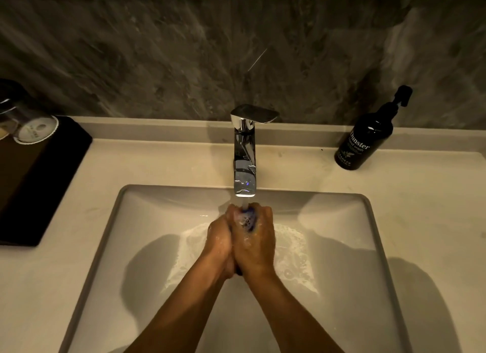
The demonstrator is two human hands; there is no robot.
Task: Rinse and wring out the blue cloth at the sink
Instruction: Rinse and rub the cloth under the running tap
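Over the middle of the white rectangular sink [110, 229], my left hand [220, 241] and my right hand [256, 243] are pressed together, fingers curled around the blue cloth [249, 218]. Only a small bunched blue part shows between the fingertips; the rest is hidden inside my palms. Water runs from the chrome faucet [245, 166] straight onto the cloth. Soapy foam lies on my hands and on the basin floor around them.
A black hand wash pump bottle [364, 140] stands on the counter at the back right. A black tray [39, 179] with covered glasses [34, 128] sits at the back left. A dark marbled wall rises behind the beige counter [420, 208].
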